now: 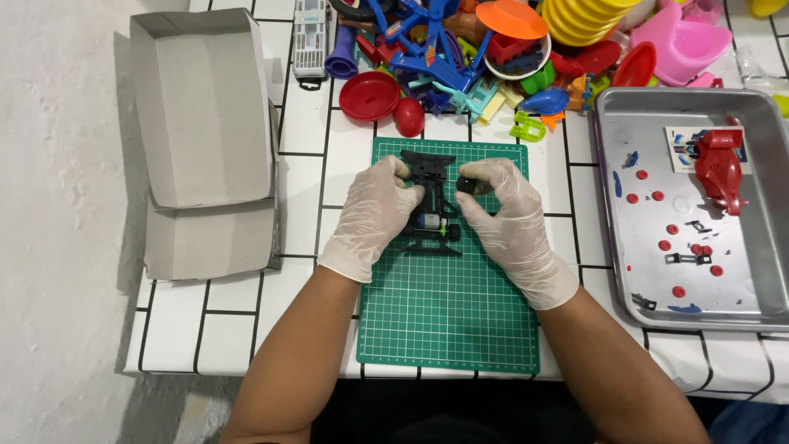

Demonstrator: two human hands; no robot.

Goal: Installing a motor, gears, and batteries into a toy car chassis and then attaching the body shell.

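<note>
A black toy car chassis (431,201) with a small silver motor and green parts lies on the green cutting mat (448,321). My left hand (371,215), in a white glove, grips the chassis from its left side. Also gloved, my right hand (505,215) pinches a small black wheel (466,185) at the chassis's upper right corner. Both hands rest over the upper half of the mat.
A metal tray (768,279) on the right holds a red toy car body (720,168), small red pieces and black parts. A heap of coloured plastic toys (493,57) fills the back. Two grey cardboard box halves (201,140) sit at the left. The table is white tile.
</note>
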